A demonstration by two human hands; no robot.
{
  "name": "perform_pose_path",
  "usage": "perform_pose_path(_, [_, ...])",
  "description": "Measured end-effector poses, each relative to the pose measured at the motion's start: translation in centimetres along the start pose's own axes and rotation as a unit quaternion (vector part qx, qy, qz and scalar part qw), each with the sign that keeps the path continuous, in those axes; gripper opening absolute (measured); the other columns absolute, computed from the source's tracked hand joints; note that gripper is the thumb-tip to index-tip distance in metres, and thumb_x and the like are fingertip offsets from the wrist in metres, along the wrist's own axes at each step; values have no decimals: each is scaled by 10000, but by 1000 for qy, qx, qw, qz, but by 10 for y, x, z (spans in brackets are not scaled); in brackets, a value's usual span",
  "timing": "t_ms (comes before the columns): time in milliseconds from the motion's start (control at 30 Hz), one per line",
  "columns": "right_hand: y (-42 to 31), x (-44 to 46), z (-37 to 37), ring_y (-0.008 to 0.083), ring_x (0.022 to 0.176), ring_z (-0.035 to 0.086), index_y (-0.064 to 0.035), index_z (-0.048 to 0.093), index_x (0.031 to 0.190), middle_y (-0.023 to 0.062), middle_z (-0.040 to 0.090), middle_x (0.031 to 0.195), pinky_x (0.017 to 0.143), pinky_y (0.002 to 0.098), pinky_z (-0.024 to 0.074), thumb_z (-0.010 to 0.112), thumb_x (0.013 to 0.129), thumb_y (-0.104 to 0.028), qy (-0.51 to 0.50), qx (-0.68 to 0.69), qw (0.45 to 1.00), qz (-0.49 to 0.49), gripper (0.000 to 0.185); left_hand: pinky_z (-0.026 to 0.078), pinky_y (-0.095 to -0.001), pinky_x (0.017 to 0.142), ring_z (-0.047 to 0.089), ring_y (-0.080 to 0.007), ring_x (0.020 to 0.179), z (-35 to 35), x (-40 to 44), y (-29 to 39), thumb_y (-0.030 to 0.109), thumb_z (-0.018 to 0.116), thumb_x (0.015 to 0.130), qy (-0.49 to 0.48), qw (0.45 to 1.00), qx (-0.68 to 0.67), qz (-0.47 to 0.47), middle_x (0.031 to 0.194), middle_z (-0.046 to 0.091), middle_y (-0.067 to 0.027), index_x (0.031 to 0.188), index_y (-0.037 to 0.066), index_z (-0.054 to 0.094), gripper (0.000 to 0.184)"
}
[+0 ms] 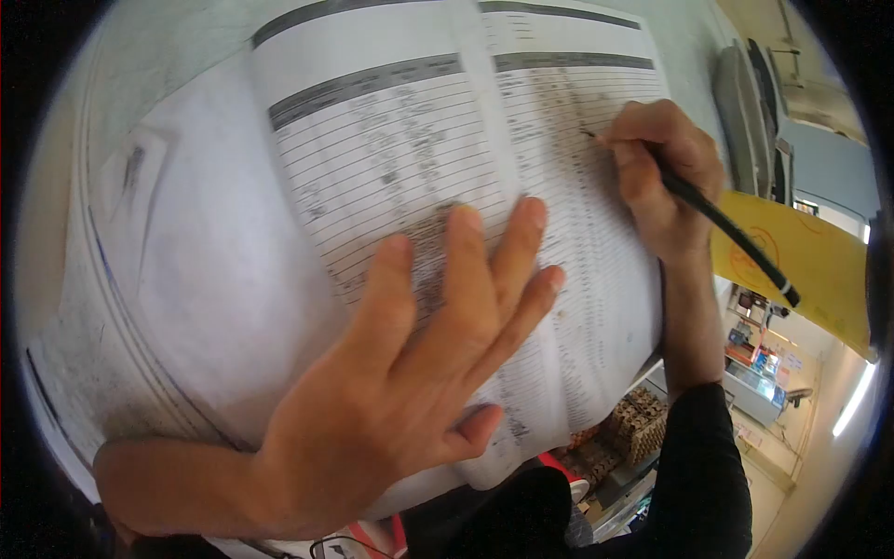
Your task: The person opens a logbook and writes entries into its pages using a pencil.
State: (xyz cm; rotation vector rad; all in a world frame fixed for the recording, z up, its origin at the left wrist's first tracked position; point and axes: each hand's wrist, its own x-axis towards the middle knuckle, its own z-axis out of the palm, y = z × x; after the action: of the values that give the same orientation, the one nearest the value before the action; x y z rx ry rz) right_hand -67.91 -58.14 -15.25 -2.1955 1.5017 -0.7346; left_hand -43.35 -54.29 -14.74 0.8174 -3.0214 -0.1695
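1. Nearest the camera, in the lower centre of the frame, the left hand (382,401) is lying palm down over a printed form (484,140). Its fingers are fanning apart and gripping nothing; it appears to be steadying the paper.
2. In the upper right, the right hand (666,219) is clamping a black pencil (722,221) between thumb and fingers. The pencil is slanting, its tip pointing left at the form's right-hand columns, its rear end reaching toward the right edge of the frame. The view is not clearly showing whether the tip is touching the paper.
3. The person is seemingly writing in or marking the ruled rows. The next move is probably calling for a light, controlled stroke inside 1 narrow row, with the left hand pressing the form flat.
4. The form is filling the upper centre and centre, passing beneath the left hand and lying just under and left of the right hand. A pale vertical strip is separating its 2 blocks of rows; the entries are looking too blurred for reading.
5. At left, a white paper (214,242) is lying beside the form on a pale table (186,61).
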Motion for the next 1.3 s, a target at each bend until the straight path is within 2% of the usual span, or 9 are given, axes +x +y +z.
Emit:
perform_pose_path(133, [6,-5,3,77,548,486,-3,571,787,22,557,668,508,208,388,536,733,-59,72,70,995,-18,85,329,-388,1000,321,-252,1260,4,-3,1,613,377,788,8,999,-37,-7,1386,397,-6,1312,202,446,670])
perform_pose_path(233, [9,-5,2,77,545,486,-3,571,786,21,554,658,502,209,387,529,728,-49,33,69,995,-65,86,329,-387,1000,313,-249,1266,5,-3,1,629,421,752,23,999,-47,-12,1387,396,-14,1310,200,451,704])
perform_pose_path(433, [1,-2,3,105,528,508,-36,559,763,30,540,626,501,221,408,536,703,-34,21,60,998,-22,64,324,-393,1003,300,-264,1276,10,-3,-3,595,398,781,12,999,-34,3,1381,403,-26,1304,199,457,658])
perform_pose_path(533, [4,-1,2,90,521,471,-24,544,780,50,552,635,484,219,379,502,717,38,5,42,997,-57,98,314,-400,1009,299,-269,1276,32,-11,-7,574,356,812,67,989,122,47,1376,410,-29,1298,192,464,627])
perform_pose_path(833, [5,2,4,83,478,422,-3,530,778,68,543,602,428,224,329,471,706,126,-21,20,992,-119,160,302,-403,1017,311,-270,1263,39,-13,-3,546,292,855,56,992,98,57,1370,416,-31,1283,189,480,587])
perform_pose_path(933, [6,2,4,85,479,428,-5,532,777,69,550,608,428,223,331,475,708,122,-20,15,992,-121,155,300,-405,1017,314,-268,1261,33,3,8,538,280,863,205,976,-52,-41,1368,419,-27,1275,187,489,579])
perform_pose_path(1033, [5,1,6,113,496,480,-35,538,760,50,540,609,456,233,373,519,688,46,-5,20,995,-102,110,299,-407,1016,310,-266,1262,-2,-3,5,532,283,863,-52,996,-69,-36,1365,423,-24,1269,188,495,573])
perform_pose_path(1067, [5,1,6,140,511,528,-65,542,741,32,525,605,483,244,415,560,665,-25,2,30,996,-80,88,299,-408,1017,307,-266,1264,-2,-3,5,530,292,858,-40,998,-50,-30,1364,424,-23,1267,189,498,571])
perform_pose_path(1300, [2,0,4,129,508,525,-67,548,757,27,525,599,483,238,412,558,693,-45,1,8,999,-52,69,311,-405,1009,313,-265,1261,32,-13,-6,535,316,842,68,994,70,40,1360,430,-24,1262,194,504,573])
